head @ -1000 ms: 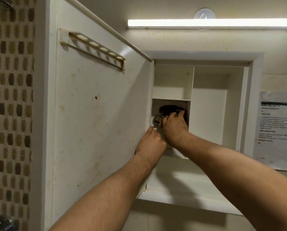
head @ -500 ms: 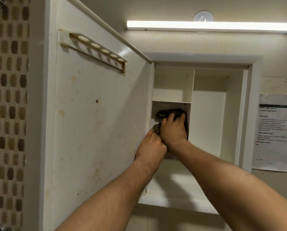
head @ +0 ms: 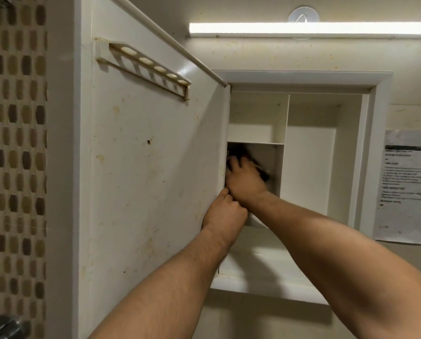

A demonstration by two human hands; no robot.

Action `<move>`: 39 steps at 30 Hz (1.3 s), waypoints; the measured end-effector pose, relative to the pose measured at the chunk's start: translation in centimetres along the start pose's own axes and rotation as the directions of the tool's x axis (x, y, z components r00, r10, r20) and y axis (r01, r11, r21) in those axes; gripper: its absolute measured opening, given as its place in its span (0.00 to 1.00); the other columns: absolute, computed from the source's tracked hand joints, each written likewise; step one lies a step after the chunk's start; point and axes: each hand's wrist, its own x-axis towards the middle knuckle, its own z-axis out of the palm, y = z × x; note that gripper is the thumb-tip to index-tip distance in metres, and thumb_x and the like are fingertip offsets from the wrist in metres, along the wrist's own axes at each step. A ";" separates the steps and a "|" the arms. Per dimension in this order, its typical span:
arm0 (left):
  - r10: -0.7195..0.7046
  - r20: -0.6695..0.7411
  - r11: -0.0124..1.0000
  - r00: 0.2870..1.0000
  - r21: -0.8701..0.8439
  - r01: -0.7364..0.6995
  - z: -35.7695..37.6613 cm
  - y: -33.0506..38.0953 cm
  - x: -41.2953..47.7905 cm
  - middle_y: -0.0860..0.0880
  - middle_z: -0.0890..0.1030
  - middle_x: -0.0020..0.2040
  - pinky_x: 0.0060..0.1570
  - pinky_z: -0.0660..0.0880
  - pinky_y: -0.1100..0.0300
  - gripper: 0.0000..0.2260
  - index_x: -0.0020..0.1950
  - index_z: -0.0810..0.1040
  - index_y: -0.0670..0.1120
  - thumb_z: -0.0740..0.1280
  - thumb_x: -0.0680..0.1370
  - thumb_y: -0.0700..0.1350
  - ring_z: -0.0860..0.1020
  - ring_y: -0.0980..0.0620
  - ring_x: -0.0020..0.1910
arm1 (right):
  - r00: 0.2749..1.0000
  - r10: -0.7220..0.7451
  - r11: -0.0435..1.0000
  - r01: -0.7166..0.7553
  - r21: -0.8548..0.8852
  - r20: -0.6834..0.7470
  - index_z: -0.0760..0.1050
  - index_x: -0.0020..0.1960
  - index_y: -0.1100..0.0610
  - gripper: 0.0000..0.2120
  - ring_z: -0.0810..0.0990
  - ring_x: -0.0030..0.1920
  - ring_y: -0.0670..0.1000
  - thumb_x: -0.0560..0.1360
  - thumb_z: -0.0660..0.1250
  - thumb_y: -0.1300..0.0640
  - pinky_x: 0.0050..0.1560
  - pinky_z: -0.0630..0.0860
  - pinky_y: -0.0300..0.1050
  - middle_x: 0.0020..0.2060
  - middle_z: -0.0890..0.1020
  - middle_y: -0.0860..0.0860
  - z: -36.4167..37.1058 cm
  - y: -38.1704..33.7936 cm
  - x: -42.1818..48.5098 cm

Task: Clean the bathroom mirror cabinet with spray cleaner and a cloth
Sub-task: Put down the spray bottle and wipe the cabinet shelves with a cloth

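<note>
White laminate, yellowed and speckled, lines the cabinet (head: 324,133) that fills the centre and right of the frame, its door (head: 155,167) swung open across the left half. The right hand (head: 245,178) is inside the small middle-left compartment, just under the short shelf (head: 256,143), fingers (head: 236,163) spread flat over a dark cloth (head: 262,171) – blurred, so its exact outline is hard to read, though it appears pressed to the compartment's back wall near the hinge side. The left hand (head: 225,211) sits just below, at the door's inner edge, fingers curled in; whether it grips the edge or only braces against it I cannot tell. No spray bottle shows anywhere in the frame.

The step in hand looks like wiping out this compartment. To do it well, keep the palm flat so the cloth stays in full contact, and work from the top corner downward in overlapping passes – corners and the underside of the shelf are where grime would collect. The door should be held steady so it does not swing into the working arm. The taller right-hand compartment and the stained inner face of the door seem still to need attention.
</note>
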 end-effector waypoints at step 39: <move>0.028 0.036 0.997 0.999 0.067 -0.030 0.3 -0.2 0.2 0.44 0.83 0.59 0.80 0.51 0.46 0.09 0.58 0.83 0.44 0.69 0.79 0.42 0.76 0.44 0.65 | 0.965 -0.239 0.945 0.204 0.257 0.112 0.70 0.73 0.48 0.23 0.76 0.64 0.56 0.79 0.65 0.49 0.57 0.80 0.53 0.69 0.75 0.50 1.4 3.3 -4.4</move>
